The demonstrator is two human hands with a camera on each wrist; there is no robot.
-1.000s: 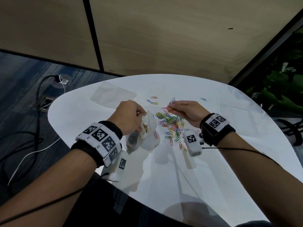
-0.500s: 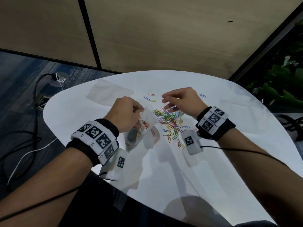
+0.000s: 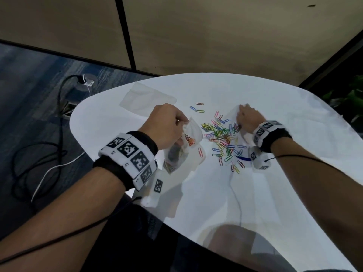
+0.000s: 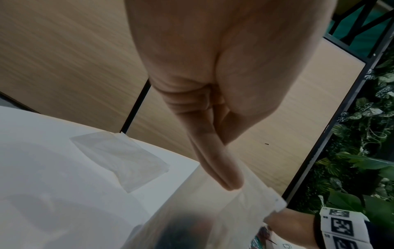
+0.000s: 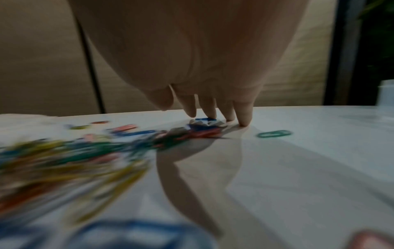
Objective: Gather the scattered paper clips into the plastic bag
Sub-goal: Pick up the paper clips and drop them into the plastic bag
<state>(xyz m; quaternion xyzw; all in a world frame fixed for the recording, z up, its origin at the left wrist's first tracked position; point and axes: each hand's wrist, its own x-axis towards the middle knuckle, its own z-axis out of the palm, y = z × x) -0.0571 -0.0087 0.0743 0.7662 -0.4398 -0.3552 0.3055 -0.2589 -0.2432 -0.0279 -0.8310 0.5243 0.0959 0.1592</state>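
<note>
Several coloured paper clips (image 3: 220, 134) lie in a loose pile in the middle of the white table (image 3: 284, 193). My left hand (image 3: 170, 124) pinches the rim of a clear plastic bag (image 3: 189, 140) just left of the pile; some clips show inside it. In the left wrist view the fingers (image 4: 230, 178) pinch the bag (image 4: 245, 210) at its top edge. My right hand (image 3: 243, 114) is at the pile's far right edge, fingers (image 5: 243, 116) straight and pressing down on the table among the clips (image 5: 204, 129). A green clip (image 5: 274, 134) lies just right of them.
A second clear bag (image 3: 145, 101) lies flat at the table's far left. Three stray clips (image 3: 198, 107) sit beyond the pile. Cables (image 3: 39, 154) lie on the carpet left of the table. A wood-panel wall (image 3: 216, 36) stands behind, plants (image 3: 349, 97) at the right.
My right hand lifted off the middle of the pile, moved right and came down with straight fingers at the pile's right edge. The left hand kept holding the bag.
</note>
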